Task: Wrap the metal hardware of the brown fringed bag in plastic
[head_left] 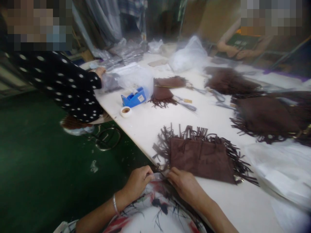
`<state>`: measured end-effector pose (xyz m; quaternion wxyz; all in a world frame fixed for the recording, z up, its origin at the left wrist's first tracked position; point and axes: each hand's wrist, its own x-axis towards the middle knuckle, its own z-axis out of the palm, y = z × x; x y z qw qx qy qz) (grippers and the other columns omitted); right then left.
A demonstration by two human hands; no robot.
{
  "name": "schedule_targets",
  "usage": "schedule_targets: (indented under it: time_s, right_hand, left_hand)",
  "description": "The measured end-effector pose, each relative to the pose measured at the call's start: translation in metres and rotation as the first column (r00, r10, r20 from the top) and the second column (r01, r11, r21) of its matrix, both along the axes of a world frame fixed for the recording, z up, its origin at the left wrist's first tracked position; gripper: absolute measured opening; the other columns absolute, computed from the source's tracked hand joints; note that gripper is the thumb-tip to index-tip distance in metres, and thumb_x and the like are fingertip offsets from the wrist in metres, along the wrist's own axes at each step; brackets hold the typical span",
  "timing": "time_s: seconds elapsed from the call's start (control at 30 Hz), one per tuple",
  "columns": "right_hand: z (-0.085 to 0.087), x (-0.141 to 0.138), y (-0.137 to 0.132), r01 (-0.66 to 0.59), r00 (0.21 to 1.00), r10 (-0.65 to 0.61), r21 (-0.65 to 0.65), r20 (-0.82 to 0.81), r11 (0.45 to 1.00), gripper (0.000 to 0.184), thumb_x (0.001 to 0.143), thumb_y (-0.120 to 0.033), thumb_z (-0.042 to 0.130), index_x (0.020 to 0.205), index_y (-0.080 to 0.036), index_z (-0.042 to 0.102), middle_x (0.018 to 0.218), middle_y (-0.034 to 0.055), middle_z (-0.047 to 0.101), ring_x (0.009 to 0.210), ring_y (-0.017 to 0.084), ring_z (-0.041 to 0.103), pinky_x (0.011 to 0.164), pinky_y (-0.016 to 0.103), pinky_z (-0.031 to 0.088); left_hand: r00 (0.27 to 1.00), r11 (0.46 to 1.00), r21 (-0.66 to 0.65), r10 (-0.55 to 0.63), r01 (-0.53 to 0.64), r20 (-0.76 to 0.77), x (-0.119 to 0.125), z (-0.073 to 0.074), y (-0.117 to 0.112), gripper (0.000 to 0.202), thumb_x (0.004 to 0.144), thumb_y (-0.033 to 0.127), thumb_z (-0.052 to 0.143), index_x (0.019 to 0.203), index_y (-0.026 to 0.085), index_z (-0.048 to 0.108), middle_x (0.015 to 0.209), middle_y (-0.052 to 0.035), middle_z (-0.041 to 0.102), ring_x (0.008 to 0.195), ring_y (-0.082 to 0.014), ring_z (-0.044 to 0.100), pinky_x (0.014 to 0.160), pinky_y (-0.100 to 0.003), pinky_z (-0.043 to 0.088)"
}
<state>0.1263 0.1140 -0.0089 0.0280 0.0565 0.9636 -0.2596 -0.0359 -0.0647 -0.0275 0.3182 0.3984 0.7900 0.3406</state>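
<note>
A brown suede bag (199, 158) with long fringe lies flat on the table right in front of me. By its near left corner, at a metal clasp, my left hand (138, 181) is closed with thumb and fingers pinched together. My right hand (184, 186) is closed too, just below the bag's lower edge. Between both hands runs a short stretch of the bag's strap (159, 176), which seems wrapped in clear plastic. Its ends are hidden by my fingers and by the patterned clothing below.
A blue tape dispenser (134, 97) and a tape roll (125, 112) stand near the table's left edge. More fringed bags (267, 113) lie to the right and behind. Clear plastic (282, 171) is at right. A co-worker in a dotted sleeve (60, 84) stands left; another person's hands (233, 51) are far right.
</note>
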Motion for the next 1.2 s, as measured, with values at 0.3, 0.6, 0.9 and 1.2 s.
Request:
schedule_targets:
  time_s: [0.3, 0.6, 0.9, 1.2]
  right_hand:
    - [-0.009, 0.003, -0.016, 0.087, 0.995, -0.087, -0.001, -0.049, 0.996, 0.009, 0.089, -0.015, 0.054, 0.093, -0.022, 0.058, 0.102, 0.0024, 0.055, 0.085, 0.015, 0.057, 0.071, 0.024, 0.042]
    - [-0.038, 0.013, -0.043, 0.205, 0.953, -0.268, -0.352, -0.142, 0.913, 0.027, 0.088, -0.005, 0.041, 0.105, -0.021, 0.055, 0.100, 0.0056, 0.059, 0.088, 0.016, 0.061, 0.078, 0.027, 0.049]
    - [-0.044, 0.026, -0.051, 0.514, 0.778, -0.603, -0.376, -0.174, 0.771, 0.027, 0.094, -0.017, 0.036, 0.109, -0.022, 0.059, 0.098, 0.0065, 0.066, 0.090, 0.018, 0.065, 0.079, 0.029, 0.052]
    - [-0.055, 0.032, -0.069, 0.612, 0.706, -0.708, -0.504, 0.000, 0.610, 0.031, 0.096, -0.026, 0.035, 0.117, -0.022, 0.058, 0.111, 0.0075, 0.068, 0.100, 0.020, 0.066, 0.088, 0.032, 0.052]
  left_hand:
    - [0.927, 0.998, 0.054, 0.011, -0.034, 0.376, 0.029, -0.007, 0.009, 0.019, 0.086, 0.026, 0.053, 0.096, 0.019, 0.068, 0.091, -0.0042, 0.072, 0.084, -0.0198, 0.065, 0.076, -0.028, 0.042]
    - [0.629, 0.956, -0.035, 0.220, -0.292, 0.746, 0.053, -0.044, 0.018, 0.030, 0.070, 0.038, 0.074, 0.076, 0.013, 0.059, 0.066, -0.0020, 0.063, 0.058, -0.0135, 0.056, 0.057, -0.025, 0.040]
    - [0.758, 0.961, -0.051, 0.245, -0.270, 0.604, 0.032, -0.036, 0.016, 0.031, 0.078, 0.045, 0.065, 0.077, 0.015, 0.057, 0.067, -0.0009, 0.062, 0.060, -0.0137, 0.056, 0.059, -0.025, 0.042]
    - [0.920, 0.991, -0.001, 0.127, -0.136, 0.370, 0.040, -0.021, 0.021, 0.034, 0.090, 0.044, 0.049, 0.089, 0.017, 0.070, 0.086, -0.0039, 0.071, 0.080, -0.0194, 0.061, 0.071, -0.026, 0.042]
